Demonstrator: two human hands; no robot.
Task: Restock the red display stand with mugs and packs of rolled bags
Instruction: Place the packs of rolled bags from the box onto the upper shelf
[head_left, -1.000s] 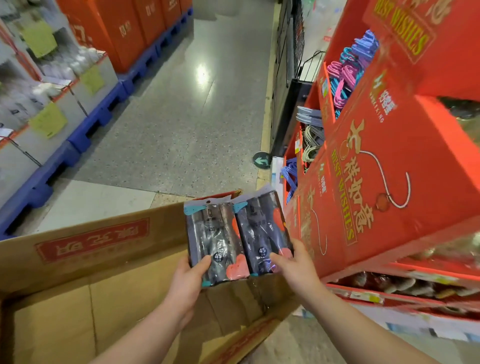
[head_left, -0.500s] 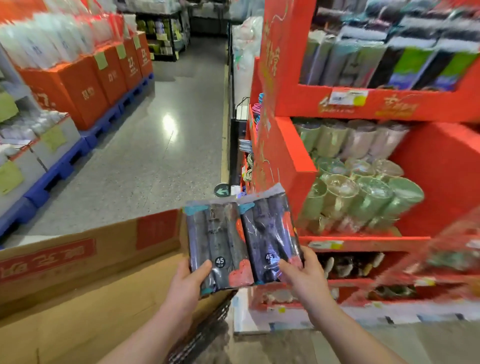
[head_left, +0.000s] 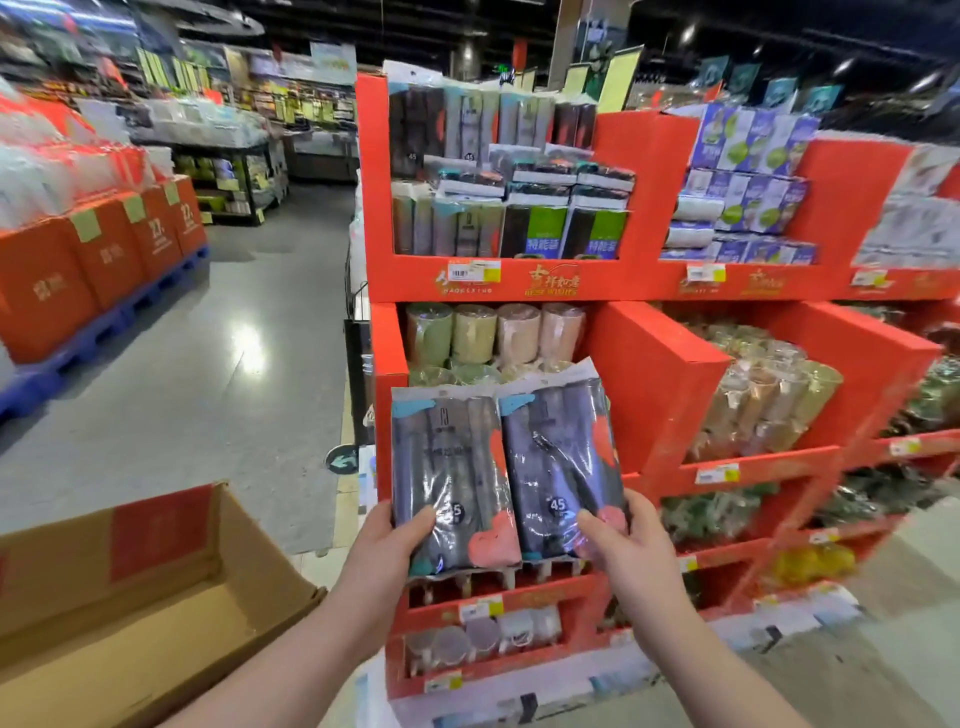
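That stand is bright red with gold lettering. The packs of rolled bags in front of it: dark grey, teal corner, coral heart. Mugs on it are pastel green, beige and pink. The box left of it is brown with a red label.

One view only: head-worn, wide-angle. Looks forward and slightly down from standing height. Close ahead, the red display stand fills centre and right of frame. Nearest the lens, lower centre: left hand, right hand, gripping packs of rolled bags. The aisle floor recedes at upper left.
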